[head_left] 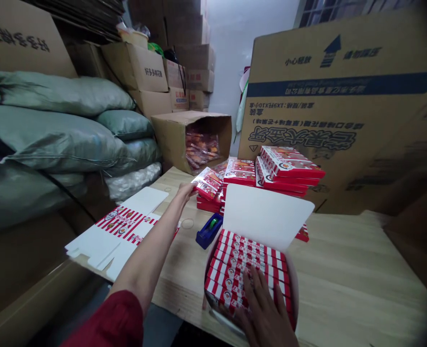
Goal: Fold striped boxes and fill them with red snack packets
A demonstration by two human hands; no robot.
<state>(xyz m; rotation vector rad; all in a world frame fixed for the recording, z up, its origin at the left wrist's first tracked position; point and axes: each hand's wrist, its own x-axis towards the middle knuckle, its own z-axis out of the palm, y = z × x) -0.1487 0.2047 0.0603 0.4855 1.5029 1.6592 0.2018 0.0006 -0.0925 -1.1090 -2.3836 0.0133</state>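
Observation:
My left hand (pixel 185 192) reaches far across the wooden table (pixel 343 270) and pinches the near edge of a clear-wrapped red and white packet (pixel 209 182) lying on a stack of red boxes (pixel 239 174). My right hand (pixel 265 313) lies flat, fingers spread, on rows of small red and white striped packs inside an open white carton (pixel 267 217) at the table's front edge. The carton's lid stands up behind the packs.
A blue tape dispenser (pixel 209 230) sits left of the carton. Flattened striped cartons (pixel 117 229) lie at the table's left. More red boxes (pixel 289 168) are stacked behind, against a big cardboard box (pixel 343 96). An open box (pixel 193 137) and grey-green sacks (pixel 54 125) stand left.

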